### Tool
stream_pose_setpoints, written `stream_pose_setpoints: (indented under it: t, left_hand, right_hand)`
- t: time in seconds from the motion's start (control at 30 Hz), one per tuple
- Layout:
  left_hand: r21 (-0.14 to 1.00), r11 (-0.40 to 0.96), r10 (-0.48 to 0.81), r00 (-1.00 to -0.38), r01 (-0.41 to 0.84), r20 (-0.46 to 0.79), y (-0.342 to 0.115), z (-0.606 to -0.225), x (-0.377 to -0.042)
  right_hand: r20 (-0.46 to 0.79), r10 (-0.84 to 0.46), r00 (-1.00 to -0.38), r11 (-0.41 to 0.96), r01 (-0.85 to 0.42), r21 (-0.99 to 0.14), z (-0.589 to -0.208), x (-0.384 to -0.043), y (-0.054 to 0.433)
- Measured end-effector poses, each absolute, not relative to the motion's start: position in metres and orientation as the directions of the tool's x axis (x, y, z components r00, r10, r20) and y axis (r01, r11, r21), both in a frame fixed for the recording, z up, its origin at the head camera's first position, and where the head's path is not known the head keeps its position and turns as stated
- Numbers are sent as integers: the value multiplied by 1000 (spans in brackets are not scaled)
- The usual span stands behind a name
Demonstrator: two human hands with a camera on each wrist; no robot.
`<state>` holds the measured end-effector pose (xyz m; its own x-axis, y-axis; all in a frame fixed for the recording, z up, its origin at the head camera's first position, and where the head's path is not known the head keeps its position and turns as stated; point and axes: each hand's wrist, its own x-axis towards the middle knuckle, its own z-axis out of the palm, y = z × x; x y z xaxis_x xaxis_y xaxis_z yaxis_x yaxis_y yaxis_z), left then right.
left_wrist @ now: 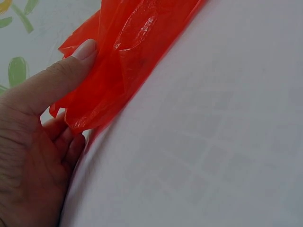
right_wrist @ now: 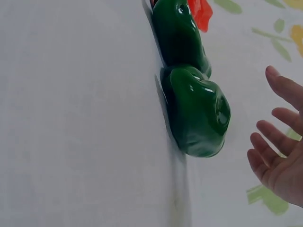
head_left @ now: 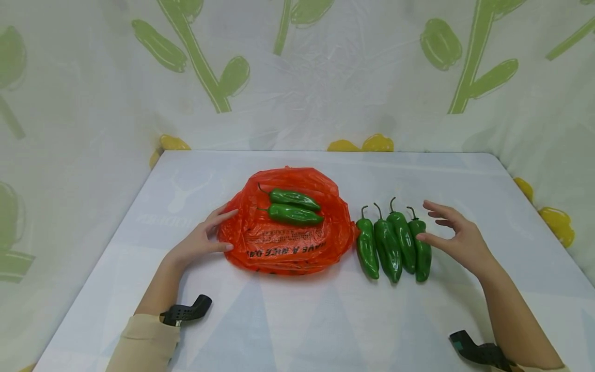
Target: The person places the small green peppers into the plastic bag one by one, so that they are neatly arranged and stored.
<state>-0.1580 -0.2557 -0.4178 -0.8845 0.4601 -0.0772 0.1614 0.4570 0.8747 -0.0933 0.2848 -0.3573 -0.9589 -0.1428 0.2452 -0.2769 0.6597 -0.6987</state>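
The red plastic bag [head_left: 260,227] lies spread on the white table [head_left: 297,320], with 2 green peppers [head_left: 295,215] side by side on it, behind its black lettering [head_left: 285,252]. At the bag's left edge, the left hand [head_left: 202,235] touches the plastic with thumb and fingers. Just right of the bag, 4 green peppers [head_left: 388,245] lie in a row, and beyond them the right hand [head_left: 460,240] hovers, thumb and fingers apart

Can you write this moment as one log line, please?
Left hand: touching edge of red bag | Right hand: empty, near four green peppers lined up on table | Two green peppers: lying on red bag
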Motion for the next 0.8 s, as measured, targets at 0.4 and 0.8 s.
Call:
stream_pose_setpoints:
  t: [0.4, 0.8]
  left_hand:
    - [881, 446, 460, -885, 161, -71, -255, -418, -157]
    - [873, 459, 456, -887, 163, -74, -255, -417, -158]
  right_hand:
    - [137, -147, -980, 678, -201, -707, -369, -97, 295]
    - [27, -171, -985, 675, -137, -725, -383, -100, 302]
